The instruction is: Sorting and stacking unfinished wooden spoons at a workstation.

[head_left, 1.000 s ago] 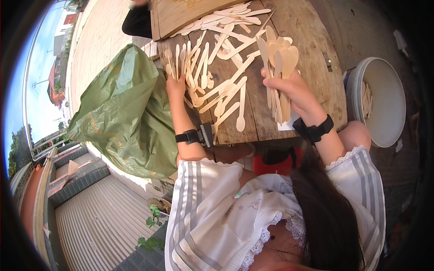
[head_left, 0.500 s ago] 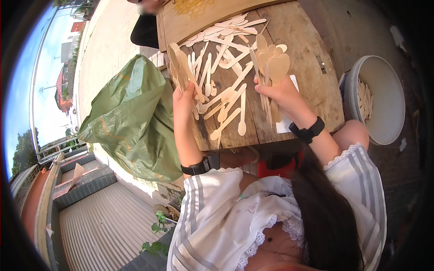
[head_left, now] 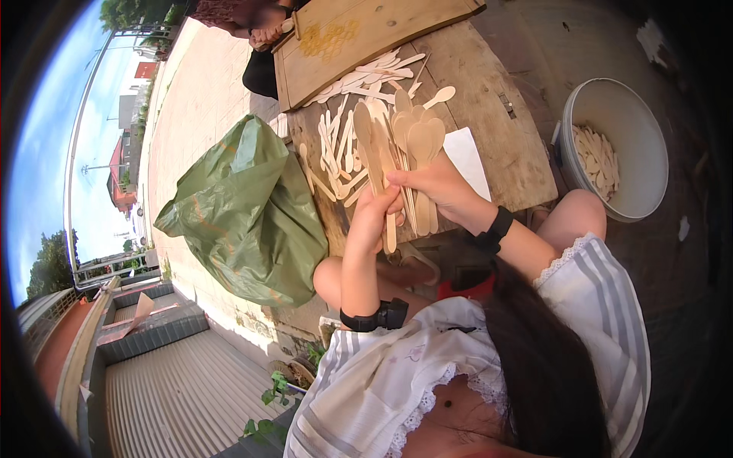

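My left hand [head_left: 369, 221] is closed around a few wooden spoons [head_left: 365, 137], held upright with the bowls up. Right beside it, my right hand [head_left: 441, 187] grips a thicker bundle of wooden spoons [head_left: 424, 141], also bowls up, its handle ends showing below the fingers. Both hands are together over the near edge of the wooden table [head_left: 519, 164], and the two bunches stand side by side. Behind them loose wooden cutlery [head_left: 337, 141] lies scattered on the tabletop. One single spoon [head_left: 440, 96] is to the right of the bundle. Part of the scattered cutlery is hidden by my hands.
A white sheet of paper [head_left: 469, 164] lies on the table's right part. A white bucket [head_left: 649, 164] with wooden pieces stands at right. A green plastic bag [head_left: 248, 221] is at left. Beyond, a wooden board [head_left: 374, 34] bears rubber bands, near another person's hand [head_left: 266, 36].
My two hands, apart before, have come together nearer my body, bringing both spoon bunches side by side. The view has shifted, and the other person's hand now shows at the board.
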Available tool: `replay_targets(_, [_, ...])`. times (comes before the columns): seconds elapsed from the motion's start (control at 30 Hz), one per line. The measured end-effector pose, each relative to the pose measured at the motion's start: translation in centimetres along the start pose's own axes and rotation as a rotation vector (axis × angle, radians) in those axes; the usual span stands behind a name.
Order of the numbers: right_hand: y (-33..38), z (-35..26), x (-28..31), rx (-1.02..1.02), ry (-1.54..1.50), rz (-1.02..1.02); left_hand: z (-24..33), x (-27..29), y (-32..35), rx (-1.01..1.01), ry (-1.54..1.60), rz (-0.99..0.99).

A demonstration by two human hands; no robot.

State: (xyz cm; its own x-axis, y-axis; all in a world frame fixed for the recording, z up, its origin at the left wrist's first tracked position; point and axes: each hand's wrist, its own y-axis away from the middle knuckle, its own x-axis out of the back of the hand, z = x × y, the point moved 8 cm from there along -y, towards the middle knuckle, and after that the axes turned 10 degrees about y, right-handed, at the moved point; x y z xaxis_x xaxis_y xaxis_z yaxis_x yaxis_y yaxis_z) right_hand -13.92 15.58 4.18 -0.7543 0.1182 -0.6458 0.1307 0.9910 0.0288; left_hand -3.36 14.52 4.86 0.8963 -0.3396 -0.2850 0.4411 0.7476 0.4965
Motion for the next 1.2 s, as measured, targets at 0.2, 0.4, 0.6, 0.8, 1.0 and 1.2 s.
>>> replay_targets(0.2, [0.6, 0.0, 0.2, 0.031, 0.122, -0.023, 0.8, -0.5, -0.2, -0.165, -0.737, 0.209])
replay_targets(0.4, [0.7, 0.2, 1.3, 0.112, 0.271, 0.134, 0.7, -1.9, -0.3, -0.391, -0.784, 0.132])
replay_targets(0.6, [-0.2, -2.3, 2.0, 0.271, 0.465, 0.121, 0.7, -1.8, -1.8, -0.234, -0.933, 0.062])
replay_targets(0.8, [-0.7, -2.0, 3.8, 0.181, 0.481, 0.169, 1.0, -3.4, -2.2, -0.31, -0.852, 0.031])
replay_targets(1.0, [-1.3, -2.1, 4.8, 0.21, 0.156, 0.215, 1.4, -4.8, -4.5, -0.709, -0.856, -0.121])
replay_targets(1.2, [-3.2, -1.8, 5.0, 0.096, 0.165, 0.117, 0.2, -3.5, -7.9, -0.401, -0.85, -0.301])
